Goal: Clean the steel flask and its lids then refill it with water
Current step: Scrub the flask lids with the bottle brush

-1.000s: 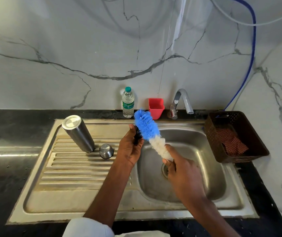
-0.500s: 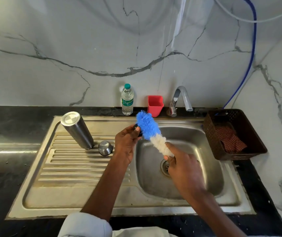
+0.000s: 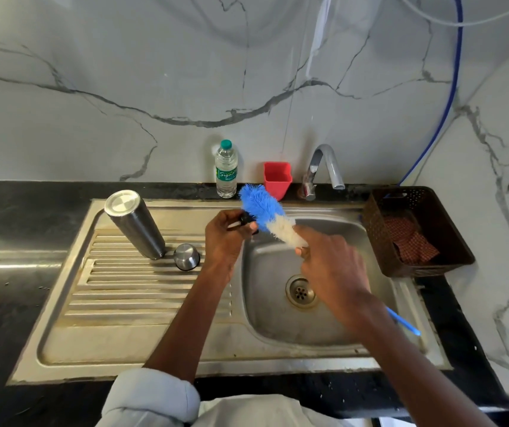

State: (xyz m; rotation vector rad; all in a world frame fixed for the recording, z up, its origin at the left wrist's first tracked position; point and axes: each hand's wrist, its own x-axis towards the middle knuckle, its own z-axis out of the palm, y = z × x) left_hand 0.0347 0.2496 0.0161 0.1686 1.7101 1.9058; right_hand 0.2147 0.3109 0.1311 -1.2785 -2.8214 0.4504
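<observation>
The flask (image 3: 137,224) is brushed steel with a dull sheen; its base disc is brighter. The small cap (image 3: 186,257) beside it is polished steel. The sink (image 3: 142,306) is matt, stained steel with a ribbed drainboard. The brush (image 3: 267,215) has soft blue and white bristles. The basket (image 3: 416,229) is perforated brown plastic holding checked cloth (image 3: 410,243). The lid (image 3: 247,221) in the left hand (image 3: 225,238) looks like black plastic, though it is mostly hidden.

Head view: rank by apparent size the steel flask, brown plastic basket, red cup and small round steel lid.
1. Brown plastic basket
2. Steel flask
3. Red cup
4. Small round steel lid, close to the cup; the cup sits farther back, so this order is unsure.
</observation>
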